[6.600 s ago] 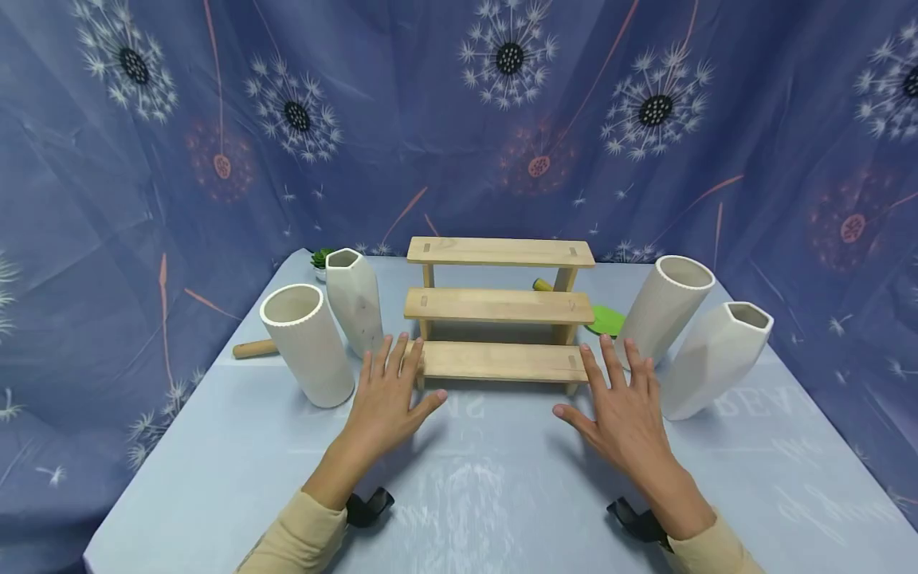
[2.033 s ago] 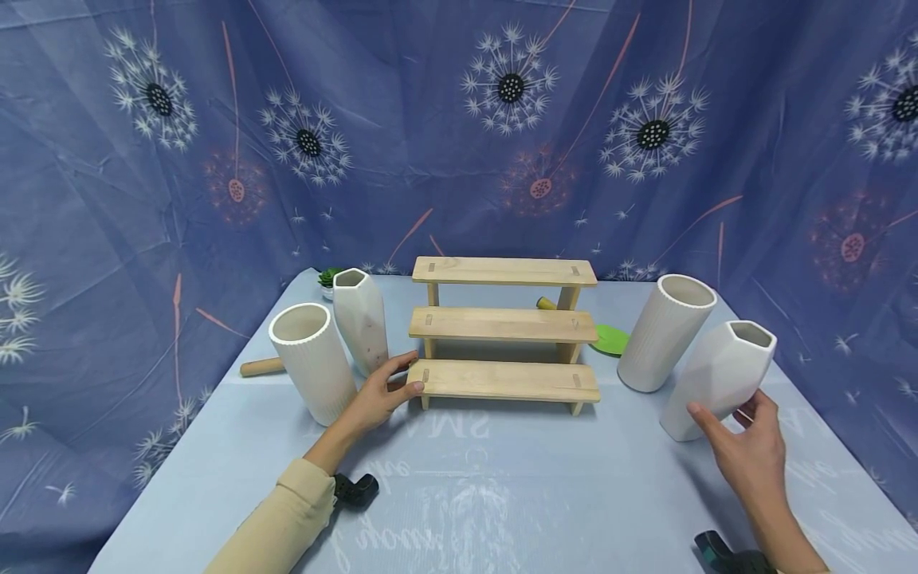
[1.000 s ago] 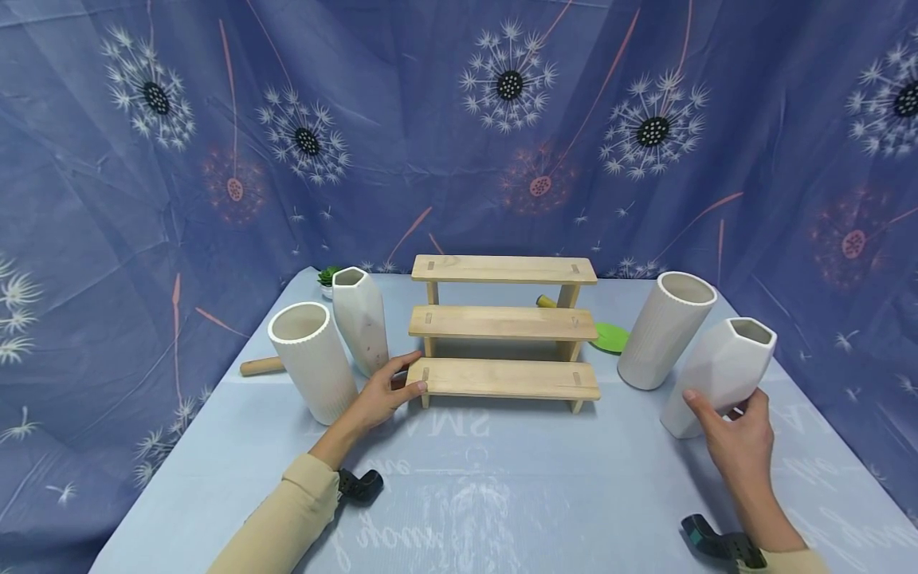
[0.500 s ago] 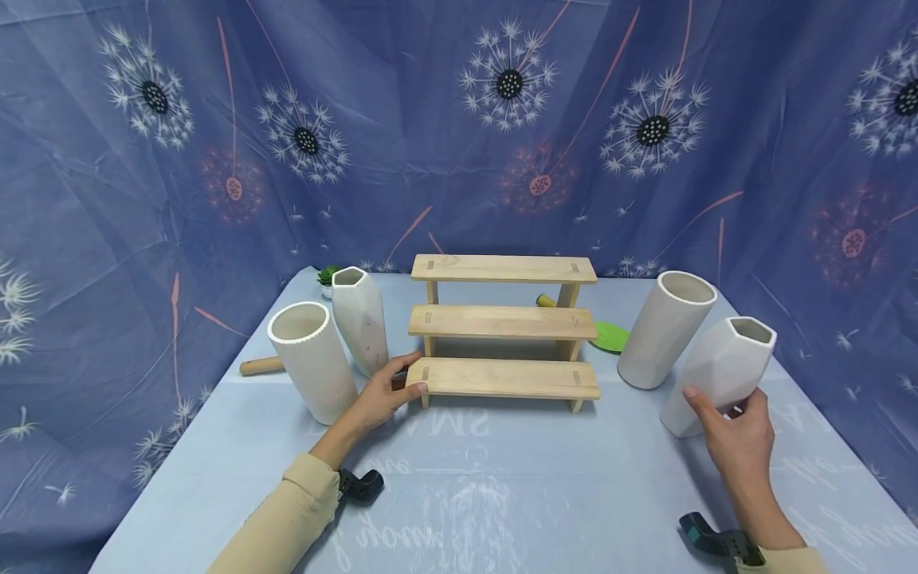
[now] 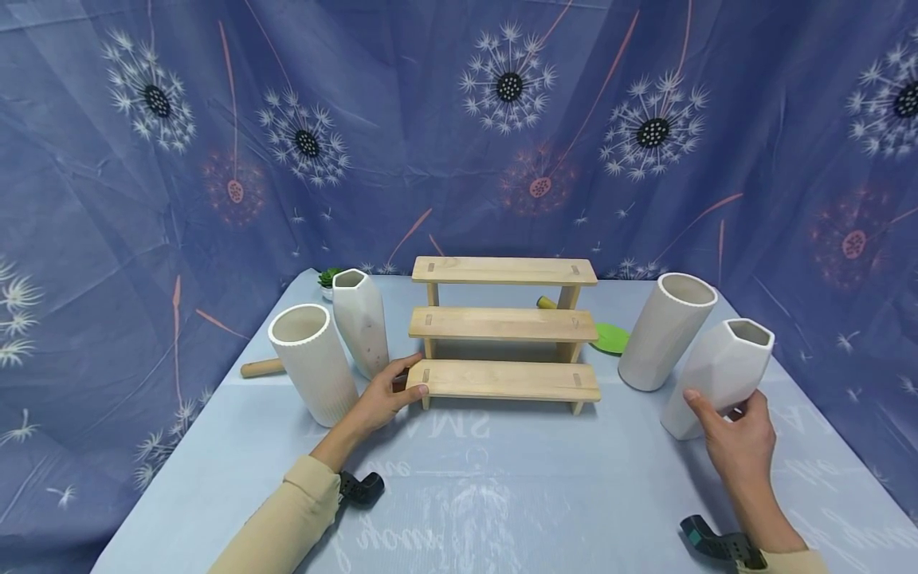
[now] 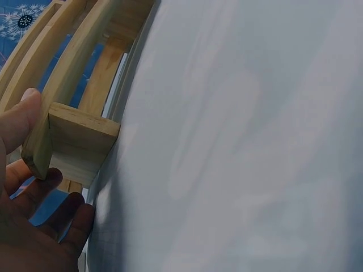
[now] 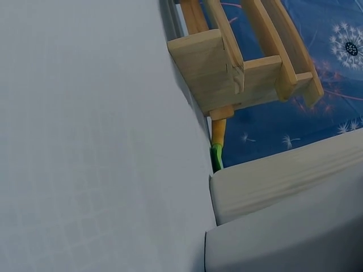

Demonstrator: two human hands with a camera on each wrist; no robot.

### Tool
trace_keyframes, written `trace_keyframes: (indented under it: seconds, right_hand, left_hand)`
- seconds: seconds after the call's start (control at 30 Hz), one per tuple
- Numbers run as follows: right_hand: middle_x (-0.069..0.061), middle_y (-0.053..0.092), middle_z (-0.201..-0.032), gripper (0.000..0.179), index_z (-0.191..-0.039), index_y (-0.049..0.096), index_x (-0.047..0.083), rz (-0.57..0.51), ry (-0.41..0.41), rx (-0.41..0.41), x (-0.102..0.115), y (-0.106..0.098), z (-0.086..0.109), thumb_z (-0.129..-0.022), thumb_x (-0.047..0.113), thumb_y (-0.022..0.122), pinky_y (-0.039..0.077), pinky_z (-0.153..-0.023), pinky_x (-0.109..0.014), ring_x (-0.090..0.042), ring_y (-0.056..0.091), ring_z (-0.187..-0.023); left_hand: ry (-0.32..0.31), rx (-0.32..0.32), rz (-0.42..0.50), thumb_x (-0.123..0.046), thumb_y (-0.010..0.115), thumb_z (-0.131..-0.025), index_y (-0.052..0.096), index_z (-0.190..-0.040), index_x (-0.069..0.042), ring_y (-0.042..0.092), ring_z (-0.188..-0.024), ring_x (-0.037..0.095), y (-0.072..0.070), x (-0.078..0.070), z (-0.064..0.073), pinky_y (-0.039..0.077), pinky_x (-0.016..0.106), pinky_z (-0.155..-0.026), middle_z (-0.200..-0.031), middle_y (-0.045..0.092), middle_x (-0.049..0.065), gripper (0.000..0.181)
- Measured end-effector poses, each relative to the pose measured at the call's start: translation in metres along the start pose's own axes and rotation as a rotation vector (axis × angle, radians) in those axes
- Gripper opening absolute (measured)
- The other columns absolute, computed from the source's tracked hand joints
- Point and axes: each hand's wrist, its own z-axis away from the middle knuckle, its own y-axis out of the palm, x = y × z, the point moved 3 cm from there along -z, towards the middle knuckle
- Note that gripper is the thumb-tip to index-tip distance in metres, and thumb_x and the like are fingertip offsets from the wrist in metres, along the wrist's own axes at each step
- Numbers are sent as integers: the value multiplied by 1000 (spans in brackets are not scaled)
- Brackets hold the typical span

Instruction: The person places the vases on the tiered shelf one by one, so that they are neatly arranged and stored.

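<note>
A three-step wooden display stand (image 5: 502,324) stands at the middle of the table. My left hand (image 5: 378,401) pinches the left end of its lowest step, the thumb on top and a finger beneath in the left wrist view. On the right, my right hand (image 5: 742,450) grips the lower part of a white faceted vase (image 5: 720,371), thumb on its near left side. Its other fingers are partly hidden behind the vase. The right wrist view has this vase (image 7: 295,243) at the lower right, with the hand itself out of sight.
A white ribbed vase (image 5: 663,335) is behind the held one. Another ribbed vase (image 5: 315,371) and a faceted vase (image 5: 361,319) stand left. Also there: a wooden stick end (image 5: 261,367), a small potted plant (image 5: 328,279) and a green flat piece (image 5: 610,339).
Both hands were spread over the table at first. The left has since taken hold of the stand's lowest step, the right the faceted vase. Stand and vases stay in place.
</note>
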Motion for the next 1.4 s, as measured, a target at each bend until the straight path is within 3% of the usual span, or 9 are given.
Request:
trace_keyframes:
  seconds: [0.27,0.33,0.43,0.67,0.8,0.93,1.13,1.3,1.4]
  right_hand:
    - [-7,47,-138,85,-144,30,27,5,-22,-25,-28,10,-19,-75,59,69,41,-69,-15,-26,49,-118]
    - [-9,47,-138,85,-143,31,27,-29,-41,-19,-30,11,-21,-74,56,72,45,-74,-21,-28,48,-119]
    - [-5,49,-136,83,-142,32,31,-10,-53,-37,-31,14,-22,-74,58,71,41,-72,-16,-24,49,-117]
    - [-12,48,-137,79,-144,32,20,-42,-18,-7,23,3,13,-81,52,68,42,-73,-27,-29,48,-118]
    - [-12,47,-139,77,-144,31,16,-64,4,36,51,-4,30,-83,45,68,37,-72,-18,-29,47,-118]
    - [-14,48,-136,74,-142,35,15,-92,-19,46,62,-5,34,-82,40,71,36,-66,-11,-23,49,-111]
    - [-10,51,-133,69,-140,39,19,-141,-55,48,74,-1,36,-82,37,73,37,-69,-8,-11,51,-107]
    - [-8,50,-137,69,-141,38,25,-168,-82,75,86,3,40,-82,36,72,40,-76,-11,-13,52,-113]
    - [-6,50,-138,69,-142,36,27,-173,-88,96,92,5,42,-83,36,71,46,-86,-22,-17,51,-117]
  left_hand:
    - [-19,3,11,-11,64,-89,33,-144,0,52,-116,39,0,-4,0,47,46,-95,-134,45,26,64]
    - [-19,1,4,-12,64,-89,34,-144,-1,53,-116,38,0,-4,1,47,46,-94,-134,46,26,64]
    - [-17,-3,-7,-16,65,-89,35,-144,-4,53,-116,36,0,-2,1,47,44,-95,-134,46,23,64]
    - [-13,-1,0,-20,67,-88,37,-144,-8,53,-117,35,0,1,0,47,44,-95,-134,47,22,65]
    - [-31,-6,3,-21,67,-88,38,-144,-9,53,-117,35,1,1,0,48,44,-95,-135,46,20,65]
    - [-31,-10,0,-22,67,-88,38,-144,-10,53,-118,35,2,1,1,46,46,-97,-137,45,20,64]
    - [-17,-6,-8,-24,66,-88,37,-144,-9,52,-119,35,0,1,1,46,46,-97,-137,44,20,65]
    - [-17,-8,-14,-24,66,-88,37,-144,-10,52,-119,34,0,1,1,45,47,-98,-136,45,19,65]
    - [-14,-9,-20,-24,66,-89,37,-144,-10,52,-119,34,0,0,1,45,47,-99,-136,45,19,64]
